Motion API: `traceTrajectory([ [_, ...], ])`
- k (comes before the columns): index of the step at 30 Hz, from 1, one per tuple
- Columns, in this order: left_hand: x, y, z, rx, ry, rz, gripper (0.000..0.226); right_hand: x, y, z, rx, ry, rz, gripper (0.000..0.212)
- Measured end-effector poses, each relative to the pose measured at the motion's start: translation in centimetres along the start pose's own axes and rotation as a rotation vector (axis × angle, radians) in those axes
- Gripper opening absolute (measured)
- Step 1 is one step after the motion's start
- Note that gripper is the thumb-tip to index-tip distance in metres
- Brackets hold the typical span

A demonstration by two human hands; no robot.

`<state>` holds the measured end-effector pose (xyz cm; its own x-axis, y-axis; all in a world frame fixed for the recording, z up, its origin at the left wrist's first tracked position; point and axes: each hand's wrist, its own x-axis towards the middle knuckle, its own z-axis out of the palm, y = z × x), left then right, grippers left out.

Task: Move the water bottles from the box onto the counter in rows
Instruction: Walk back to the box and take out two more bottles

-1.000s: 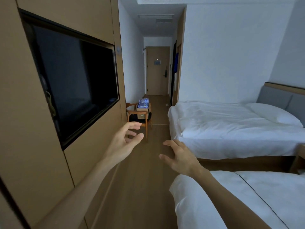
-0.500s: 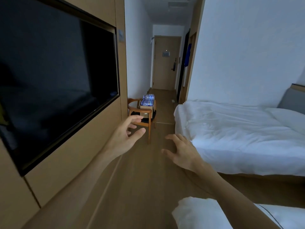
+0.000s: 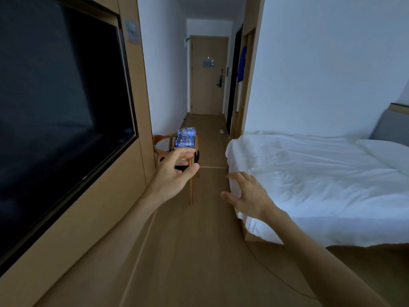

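A cardboard box (image 3: 179, 149) full of clear water bottles (image 3: 186, 137) with blue labels sits on a wooden chair (image 3: 163, 147) down the corridor, by the left wall. Both of my arms are stretched out in front of me, well short of the chair. My left hand (image 3: 174, 173) is held up with relaxed, slightly curved fingers and holds nothing; it partly covers the box and chair seat. My right hand (image 3: 245, 196) hovers lower with fingers spread, empty, near the bed corner. No counter is in view.
A large dark TV screen (image 3: 59, 111) is set in the wood-panelled wall on the left. A white bed (image 3: 321, 182) fills the right side. A wood-floor aisle (image 3: 199, 251) runs between them toward a closed door (image 3: 209, 76). A thin cable (image 3: 276, 278) lies on the floor.
I have moved forward along the aisle; the chair with the box looks nearer and the near bed has left the view. Both hands stay raised and empty.
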<state>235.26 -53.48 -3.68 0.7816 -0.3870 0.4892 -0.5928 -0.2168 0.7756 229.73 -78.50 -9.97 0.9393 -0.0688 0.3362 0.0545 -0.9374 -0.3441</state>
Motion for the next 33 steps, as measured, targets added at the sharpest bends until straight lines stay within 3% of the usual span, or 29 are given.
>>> traceTrajectory([
  [21,36.6,-18.8,12.2,0.021,0.055,-0.109,0.031,37.9,22.4,8.7,0.092,-0.084,-0.124,0.052],
  [30,50.9,-31.1,14.3,0.002,0.071,-0.154,0.030,54.6,29.4,14.8,0.077,-0.118,-0.137,0.043],
  [33,57.3,-35.5,14.4,0.016,0.082,-0.157,0.030,61.3,31.2,16.5,0.070,-0.121,-0.123,0.050],
])
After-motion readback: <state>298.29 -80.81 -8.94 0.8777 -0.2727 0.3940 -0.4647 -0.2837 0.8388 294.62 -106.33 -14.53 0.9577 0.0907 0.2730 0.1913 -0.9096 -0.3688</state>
